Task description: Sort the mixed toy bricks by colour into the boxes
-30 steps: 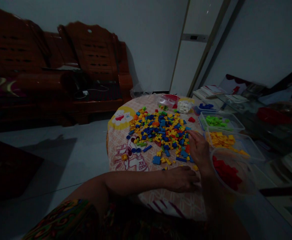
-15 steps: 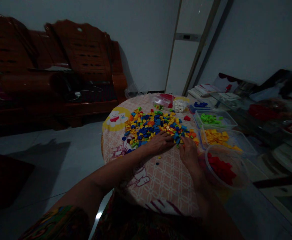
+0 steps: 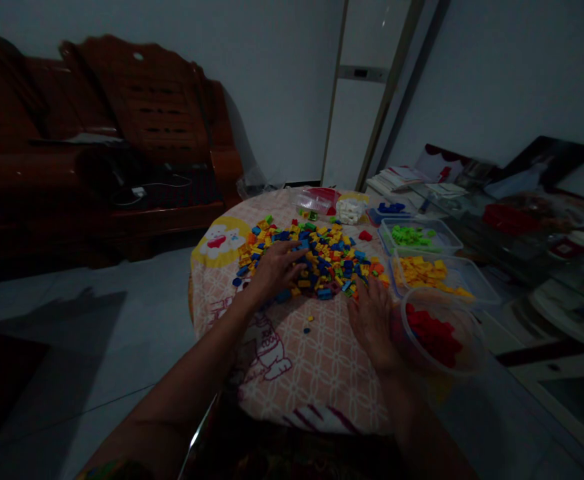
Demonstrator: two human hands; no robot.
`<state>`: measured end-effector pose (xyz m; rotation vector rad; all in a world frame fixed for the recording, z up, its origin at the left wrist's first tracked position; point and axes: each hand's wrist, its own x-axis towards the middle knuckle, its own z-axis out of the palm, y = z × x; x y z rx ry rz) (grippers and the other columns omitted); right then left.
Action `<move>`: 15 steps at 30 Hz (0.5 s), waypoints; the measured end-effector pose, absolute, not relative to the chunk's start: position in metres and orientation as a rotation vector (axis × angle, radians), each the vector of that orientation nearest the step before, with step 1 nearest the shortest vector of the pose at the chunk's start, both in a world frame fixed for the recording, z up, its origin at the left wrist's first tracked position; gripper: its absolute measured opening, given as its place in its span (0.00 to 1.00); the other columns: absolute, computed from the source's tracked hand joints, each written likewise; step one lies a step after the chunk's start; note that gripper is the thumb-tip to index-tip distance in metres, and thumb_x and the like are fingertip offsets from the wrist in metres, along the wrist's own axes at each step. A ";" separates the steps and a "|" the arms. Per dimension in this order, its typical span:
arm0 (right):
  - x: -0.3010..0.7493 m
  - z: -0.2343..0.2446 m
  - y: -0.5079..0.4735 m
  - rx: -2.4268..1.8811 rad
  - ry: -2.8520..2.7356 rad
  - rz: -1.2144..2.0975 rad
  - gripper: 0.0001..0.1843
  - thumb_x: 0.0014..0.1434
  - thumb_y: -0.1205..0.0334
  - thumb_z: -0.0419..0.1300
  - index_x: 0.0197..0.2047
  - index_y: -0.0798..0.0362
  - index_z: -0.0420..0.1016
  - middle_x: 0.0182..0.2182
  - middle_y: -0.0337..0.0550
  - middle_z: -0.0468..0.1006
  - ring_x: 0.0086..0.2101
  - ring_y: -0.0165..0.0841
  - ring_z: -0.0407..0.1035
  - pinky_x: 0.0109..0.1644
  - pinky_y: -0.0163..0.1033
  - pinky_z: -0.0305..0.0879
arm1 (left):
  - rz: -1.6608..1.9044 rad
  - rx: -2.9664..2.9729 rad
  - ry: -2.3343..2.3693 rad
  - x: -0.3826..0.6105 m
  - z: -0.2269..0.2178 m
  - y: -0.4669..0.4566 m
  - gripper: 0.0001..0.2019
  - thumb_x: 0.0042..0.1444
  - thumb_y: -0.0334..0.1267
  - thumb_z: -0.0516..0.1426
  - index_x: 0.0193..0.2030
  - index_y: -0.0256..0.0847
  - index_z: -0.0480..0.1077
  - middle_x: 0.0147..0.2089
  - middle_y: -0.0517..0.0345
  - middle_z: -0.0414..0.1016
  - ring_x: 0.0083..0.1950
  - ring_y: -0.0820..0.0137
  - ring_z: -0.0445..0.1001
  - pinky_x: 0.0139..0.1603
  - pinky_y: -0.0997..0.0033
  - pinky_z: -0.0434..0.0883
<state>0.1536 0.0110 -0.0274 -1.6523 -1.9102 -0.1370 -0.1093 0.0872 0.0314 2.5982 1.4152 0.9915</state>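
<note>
A wide heap of mixed toy building bricks (image 3: 329, 257), mostly yellow, blue, green and orange, lies on the round table. Over the heap's left part is my left hand (image 3: 278, 267), its fingers spread and pointing right above blue and yellow bricks. My right hand (image 3: 371, 312) rests at the heap's near right edge, fingers stretched forward, with its fingertips beside orange bricks. Neither hand visibly grips a brick. Close to my right hand stands a round clear tub of red bricks (image 3: 435, 333). One small yellow piece (image 3: 311, 319) and a dark round piece (image 3: 307, 331) lie apart on the cloth.
Clear boxes hold yellow bricks (image 3: 425, 273) and green bricks (image 3: 411, 235) along the right side. Blue bricks (image 3: 391, 208) lie in a tray behind them. White bricks (image 3: 352, 210) and a clear container (image 3: 315, 199) stand at the back. A wooden bench (image 3: 147, 113) is far left.
My left hand has moved left from the heap's near middle and spread its fingers over the bricks. My right hand has shifted slightly nearer to me. The view has turned a little right.
</note>
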 end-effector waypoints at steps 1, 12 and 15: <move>0.153 -0.027 0.008 -1.677 -1.910 -0.122 0.29 0.64 0.60 0.53 0.67 0.53 0.61 0.66 0.61 0.59 0.65 0.57 0.51 0.65 0.69 0.49 | 1.032 2.514 1.550 -0.121 0.027 0.075 0.22 0.66 0.48 0.50 0.62 0.44 0.70 0.64 0.48 0.68 0.64 0.59 0.66 0.64 0.55 0.65; 0.150 -0.026 -0.002 -1.932 -1.965 -0.029 0.34 0.62 0.53 0.59 0.68 0.58 0.61 0.70 0.65 0.53 0.69 0.58 0.45 0.68 0.62 0.46 | 0.842 1.966 2.197 -0.164 -0.037 0.010 0.30 0.65 0.52 0.50 0.69 0.38 0.61 0.66 0.38 0.64 0.66 0.50 0.64 0.66 0.47 0.62; 0.149 -0.026 0.004 -1.910 -1.980 0.016 0.36 0.62 0.53 0.61 0.69 0.58 0.61 0.71 0.65 0.51 0.69 0.58 0.43 0.68 0.61 0.47 | 0.965 1.965 2.092 -0.157 -0.042 0.018 0.31 0.63 0.52 0.52 0.68 0.36 0.63 0.67 0.37 0.63 0.68 0.50 0.63 0.68 0.49 0.62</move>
